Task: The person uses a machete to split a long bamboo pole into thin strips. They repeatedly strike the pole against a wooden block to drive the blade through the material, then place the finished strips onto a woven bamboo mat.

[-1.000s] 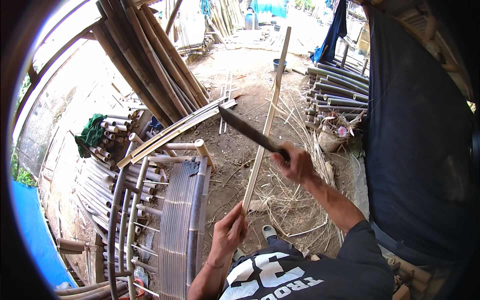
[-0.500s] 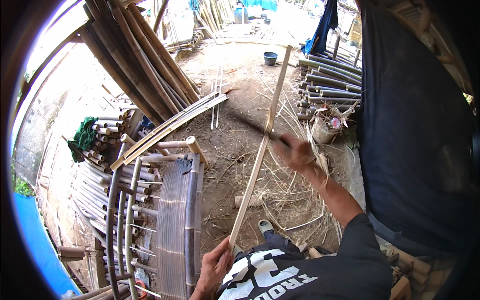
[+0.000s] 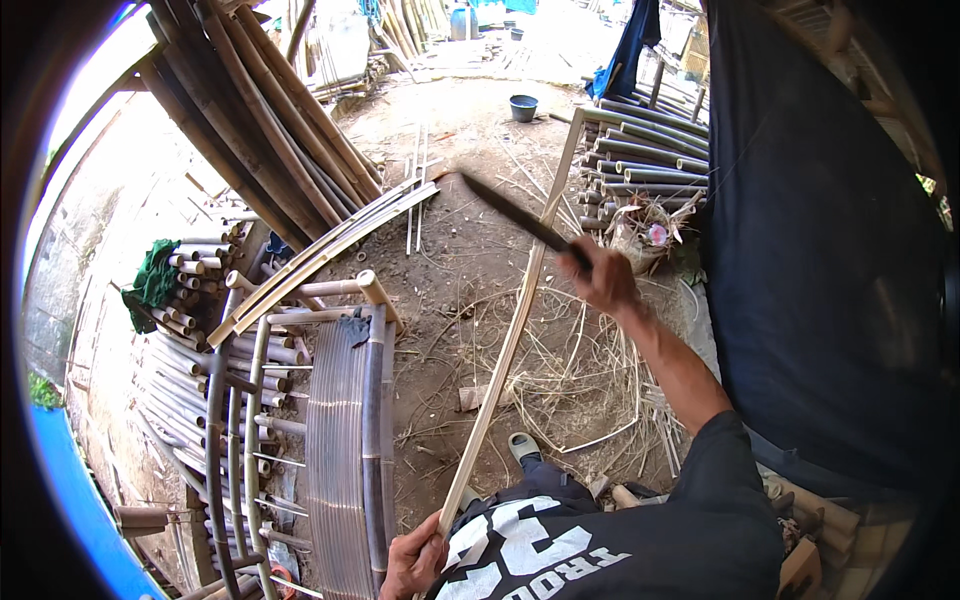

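Low by the shirt (image 3: pixel 660 540), the left hand (image 3: pixel 415 558) clamped a bamboo strip (image 3: pixel 496 380); the right hand (image 3: pixel 606 279), arm (image 3: pixel 680 375) extended, gripped a knife (image 3: pixel 510 211).

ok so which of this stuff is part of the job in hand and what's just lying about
In use:
- long bamboo strip, in the left hand
- dark-bladed knife, in the right hand

Apparently just lying about:
- dark bucket
- green cloth
- stacked poles
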A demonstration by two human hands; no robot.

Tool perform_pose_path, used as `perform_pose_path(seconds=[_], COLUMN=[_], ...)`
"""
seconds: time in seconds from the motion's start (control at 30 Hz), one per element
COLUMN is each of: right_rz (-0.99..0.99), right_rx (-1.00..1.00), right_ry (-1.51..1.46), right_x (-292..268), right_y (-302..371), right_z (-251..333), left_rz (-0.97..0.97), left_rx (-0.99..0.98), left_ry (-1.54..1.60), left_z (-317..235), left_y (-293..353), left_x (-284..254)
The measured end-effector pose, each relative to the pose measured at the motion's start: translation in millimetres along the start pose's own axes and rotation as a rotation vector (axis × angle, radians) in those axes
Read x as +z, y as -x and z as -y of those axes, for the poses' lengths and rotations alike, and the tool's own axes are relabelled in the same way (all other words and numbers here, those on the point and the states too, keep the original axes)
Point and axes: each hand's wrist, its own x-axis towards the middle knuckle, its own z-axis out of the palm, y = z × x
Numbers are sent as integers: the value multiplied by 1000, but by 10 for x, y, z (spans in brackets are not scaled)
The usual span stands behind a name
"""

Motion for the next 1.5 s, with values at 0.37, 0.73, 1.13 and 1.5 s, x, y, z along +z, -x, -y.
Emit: perform_pose_path(seconds=[0.37, 0.73, 1.13, 1.5], right_rz=[-62, -16, 124, 63], right_rx=[150, 127, 167, 41], right_ry=[194, 2, 12, 150], right_x=[-499, -249, -27, -199], right_y=[-525, -107, -32, -270], right_z=[-523, 223, 195, -460], left_rz=[34, -54, -265, -262], left_rx=[-8, -97, 273, 220], left_ry=[120, -27, -527, -544], left_z=[521, 348, -79, 38], left_y=[471, -304, -613, -250], left_x=[-304, -129, 357, 457])
